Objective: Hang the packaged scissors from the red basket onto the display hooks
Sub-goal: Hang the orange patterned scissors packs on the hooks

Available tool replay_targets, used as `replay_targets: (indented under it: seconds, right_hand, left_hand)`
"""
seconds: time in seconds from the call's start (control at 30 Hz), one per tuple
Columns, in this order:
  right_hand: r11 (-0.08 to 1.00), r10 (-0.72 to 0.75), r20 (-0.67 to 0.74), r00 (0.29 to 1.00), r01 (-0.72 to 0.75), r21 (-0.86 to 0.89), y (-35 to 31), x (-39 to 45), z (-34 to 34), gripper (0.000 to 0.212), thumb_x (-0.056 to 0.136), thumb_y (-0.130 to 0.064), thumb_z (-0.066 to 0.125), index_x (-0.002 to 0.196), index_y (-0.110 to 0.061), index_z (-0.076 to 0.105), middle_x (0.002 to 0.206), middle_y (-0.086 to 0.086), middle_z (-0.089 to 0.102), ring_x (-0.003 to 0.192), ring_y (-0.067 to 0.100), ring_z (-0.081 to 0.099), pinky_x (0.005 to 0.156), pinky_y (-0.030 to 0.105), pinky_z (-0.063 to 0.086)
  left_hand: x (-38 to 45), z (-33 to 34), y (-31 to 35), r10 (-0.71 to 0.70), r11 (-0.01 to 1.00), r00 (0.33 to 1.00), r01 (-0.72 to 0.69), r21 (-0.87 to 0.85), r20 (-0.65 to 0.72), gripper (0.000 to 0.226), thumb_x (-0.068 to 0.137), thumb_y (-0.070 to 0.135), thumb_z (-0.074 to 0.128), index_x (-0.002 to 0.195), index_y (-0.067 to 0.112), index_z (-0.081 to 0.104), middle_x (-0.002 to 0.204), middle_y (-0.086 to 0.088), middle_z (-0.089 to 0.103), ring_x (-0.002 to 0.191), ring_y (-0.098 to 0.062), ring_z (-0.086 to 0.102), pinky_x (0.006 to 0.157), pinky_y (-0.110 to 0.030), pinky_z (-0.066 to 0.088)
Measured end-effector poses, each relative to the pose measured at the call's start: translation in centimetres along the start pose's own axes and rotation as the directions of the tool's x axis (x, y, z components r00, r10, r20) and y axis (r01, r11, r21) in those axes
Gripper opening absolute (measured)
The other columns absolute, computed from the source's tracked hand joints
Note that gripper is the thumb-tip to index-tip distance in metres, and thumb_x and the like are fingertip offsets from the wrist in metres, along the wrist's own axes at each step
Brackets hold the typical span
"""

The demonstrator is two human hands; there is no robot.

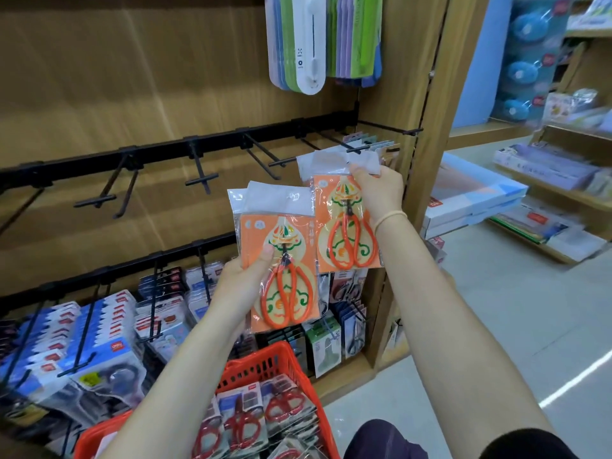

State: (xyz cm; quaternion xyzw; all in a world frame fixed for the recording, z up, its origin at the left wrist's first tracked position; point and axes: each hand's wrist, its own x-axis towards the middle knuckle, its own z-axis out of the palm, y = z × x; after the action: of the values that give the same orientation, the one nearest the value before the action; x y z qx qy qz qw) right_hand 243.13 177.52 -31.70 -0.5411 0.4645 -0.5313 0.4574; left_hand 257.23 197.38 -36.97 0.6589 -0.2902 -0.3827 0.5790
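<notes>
My left hand [243,281] grips an orange-carded pack of orange-handled scissors [281,260], held upright in front of the shelf. My right hand [377,187] pinches the top of a second, matching scissors pack [344,223] and holds its white header against the tip of a black display hook [361,149] at the right end of the upper rail. The red basket [265,362] sits low in front of me with several packs of red-handled scissors [261,415] inside.
The upper black rail [159,157] carries several bare hooks to the left. The lower rail is crowded with hanging packaged goods [99,329]. Coloured packs [318,41] hang above. A wooden upright [427,127] borders the right side, with shelves of boxes beyond.
</notes>
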Motion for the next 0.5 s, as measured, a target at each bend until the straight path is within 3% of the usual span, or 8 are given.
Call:
replay_targets:
  seconds: [0.07, 0.2, 0.27, 0.37, 0.5]
  right_hand:
    - [1.000, 0.010, -0.016, 1.000, -0.010, -0.001, -0.31, -0.04, 0.11, 0.029, 0.092, -0.029, 0.069, 0.065, -0.020, 0.064, 0.074, 0.007, 0.069, 0.074, 0.022, 0.067, 0.071, 0.033, 0.053]
    - [1.000, 0.010, -0.018, 1.000, -0.010, 0.015, -0.28, -0.11, 0.16, 0.028, 0.089, -0.035, 0.070, 0.067, -0.018, 0.066, 0.087, 0.017, 0.074, 0.088, 0.032, 0.072, 0.083, 0.043, 0.057]
    - [1.000, 0.023, -0.022, 0.999, -0.023, 0.022, -0.13, -0.08, 0.09, 0.032, 0.089, -0.038, 0.071, 0.066, -0.018, 0.064, 0.077, 0.013, 0.070, 0.076, 0.027, 0.071, 0.076, 0.039, 0.057]
    - [0.999, 0.034, -0.018, 0.999, -0.034, 0.022, -0.16, -0.01, 0.12, 0.034, 0.093, -0.034, 0.069, 0.064, -0.018, 0.058, 0.062, -0.003, 0.058, 0.057, 0.008, 0.056, 0.060, 0.023, 0.044]
    - [0.999, 0.013, -0.036, 0.999, -0.014, -0.030, -0.68, 0.10, 0.48, 0.034, 0.094, -0.031, 0.065, 0.063, -0.018, 0.058, 0.062, -0.003, 0.058, 0.058, 0.008, 0.054, 0.058, 0.024, 0.042]
  left_hand:
    - [0.01, -0.12, -0.02, 0.000, 1.000, 1.000, 0.000, -0.003, 0.009, 0.039, 0.099, 0.048, 0.059, 0.115, 0.015, 0.071, 0.090, -0.003, 0.080, 0.080, -0.020, 0.078, 0.067, -0.032, 0.060]
    - [0.11, -0.47, -0.16, 0.004, 1.000, 1.000, -0.004, -0.011, 0.012, 0.036, 0.100, 0.047, 0.058, 0.118, 0.018, 0.070, 0.095, -0.002, 0.080, 0.086, -0.020, 0.078, 0.077, -0.035, 0.059]
    - [0.11, -0.47, -0.33, 0.004, 1.000, 1.000, -0.004, -0.010, 0.005, 0.035, 0.099, 0.047, 0.059, 0.116, 0.019, 0.070, 0.094, -0.001, 0.081, 0.087, -0.020, 0.078, 0.081, -0.038, 0.059]
    - [0.20, -0.22, -0.50, -0.003, 1.000, 1.000, 0.003, -0.018, 0.011, 0.033, 0.099, 0.047, 0.059, 0.113, 0.018, 0.071, 0.091, -0.001, 0.080, 0.085, -0.021, 0.078, 0.082, -0.039, 0.060]
    - [0.29, 0.23, -0.46, -0.007, 0.999, 1.000, 0.008, -0.037, 0.030, 0.028, 0.100, 0.044, 0.059, 0.107, 0.019, 0.071, 0.087, -0.001, 0.080, 0.078, -0.018, 0.078, 0.075, -0.035, 0.058]
